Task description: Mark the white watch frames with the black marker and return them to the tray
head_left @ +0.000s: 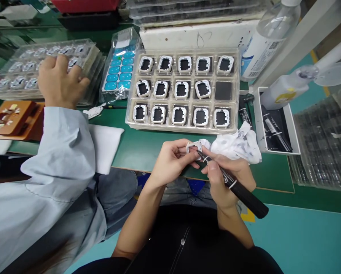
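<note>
Near the table's front edge, my left hand (172,161) pinches a small light-coloured watch-case frame (193,147) between thumb and fingers. My right hand (229,179) is closed around a black marker pen (230,182), whose tip meets or nearly meets the frame's lower edge; I cannot tell which. Just behind both hands stands a clear plastic tray (184,127) with rows of similar white frames. One pocket (223,90) at its right side shows only a dark pad. A crumpled white cloth (236,146) with grey stains lies beside my right hand.
At left, a co-worker's hand (60,80) reaches over another tray (16,93) of parts. Close by are an orange fixture (13,118), a bag of blue pieces (120,72) and a folded white cloth (104,146). A white box (294,140) with markers and a bottle (269,42) stand right.
</note>
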`<act>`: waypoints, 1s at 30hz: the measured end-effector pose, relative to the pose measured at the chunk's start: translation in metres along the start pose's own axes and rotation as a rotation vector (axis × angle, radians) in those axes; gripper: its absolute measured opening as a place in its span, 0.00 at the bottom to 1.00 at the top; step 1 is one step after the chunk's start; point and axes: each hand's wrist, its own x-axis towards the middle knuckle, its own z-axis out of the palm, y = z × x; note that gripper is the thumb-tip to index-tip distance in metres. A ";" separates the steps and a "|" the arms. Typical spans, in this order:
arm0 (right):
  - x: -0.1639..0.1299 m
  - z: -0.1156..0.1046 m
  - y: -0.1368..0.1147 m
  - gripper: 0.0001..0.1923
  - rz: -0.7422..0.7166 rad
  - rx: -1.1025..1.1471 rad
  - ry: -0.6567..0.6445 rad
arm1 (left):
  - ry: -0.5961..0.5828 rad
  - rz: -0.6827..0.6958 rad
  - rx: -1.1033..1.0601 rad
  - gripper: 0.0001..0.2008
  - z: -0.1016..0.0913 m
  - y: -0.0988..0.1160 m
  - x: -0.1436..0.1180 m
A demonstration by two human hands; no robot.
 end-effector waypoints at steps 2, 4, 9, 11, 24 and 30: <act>-0.001 -0.001 0.000 0.06 -0.012 0.018 -0.023 | -0.011 0.002 -0.003 0.23 -0.002 0.001 0.000; -0.002 -0.002 0.000 0.06 -0.002 0.033 -0.044 | -0.016 0.006 0.012 0.24 -0.003 0.001 0.000; 0.000 -0.001 0.001 0.07 -0.020 0.036 -0.035 | -0.014 0.018 0.069 0.26 -0.003 0.003 0.000; 0.001 -0.001 0.001 0.07 -0.024 0.035 -0.033 | -0.020 0.016 0.062 0.26 -0.003 0.002 0.000; 0.006 0.001 -0.003 0.08 -0.120 0.008 -0.034 | -0.006 0.058 0.112 0.18 -0.004 -0.001 -0.002; 0.001 0.000 0.000 0.08 -0.061 -0.020 -0.035 | 0.015 0.068 0.145 0.16 0.000 -0.004 -0.005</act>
